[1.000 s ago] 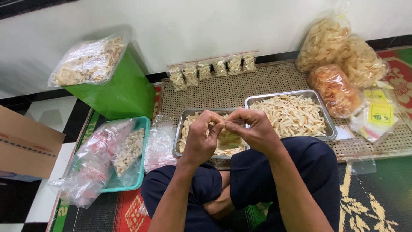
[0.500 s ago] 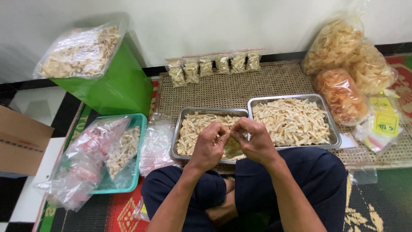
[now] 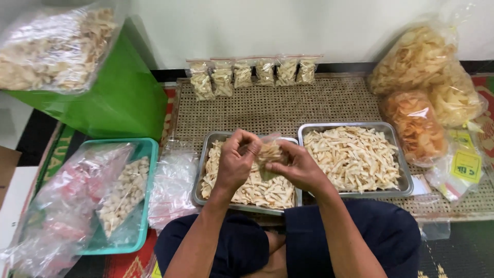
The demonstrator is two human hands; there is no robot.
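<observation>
the small clear bag [image 3: 269, 153] of pale snack sticks sits between the two hands, held just above the near metal tray [image 3: 203, 170]. the left hand [image 3: 234, 163] pinches its upper left edge with fingers curled, and the right hand [image 3: 301, 169] cups it from the right and below; both are closed on the bag and nearly touching each other.

the risk, as i judge it, is spilling. the bag looks full near its mouth, so a squeeze from either side could push sticks out over the top, and a crooked pinch could leave the strip only half closed. whatever falls would likely land in the tray beneath, which is heaped with the same sticks, so little would be lost. the sticks look brittle, and a hard grip may snap them.

room is tight close in. the second metal tray [image 3: 393, 154], also heaped, lies just to the right with its rim beside the right wrist. the person's knees close off the near side. crumpled empty bags [image 3: 172, 188] lie just left of the near tray, and beyond them a teal basket [image 3: 146, 154] holds more plastic. the woven mat [image 3: 288, 103] ahead is the open stretch, reaching to a row of filled small bags [image 3: 252, 74] against the wall. large bags of chips [image 3: 422, 87] crowd the far right, and a green bin [image 3: 118, 98] the left.
</observation>
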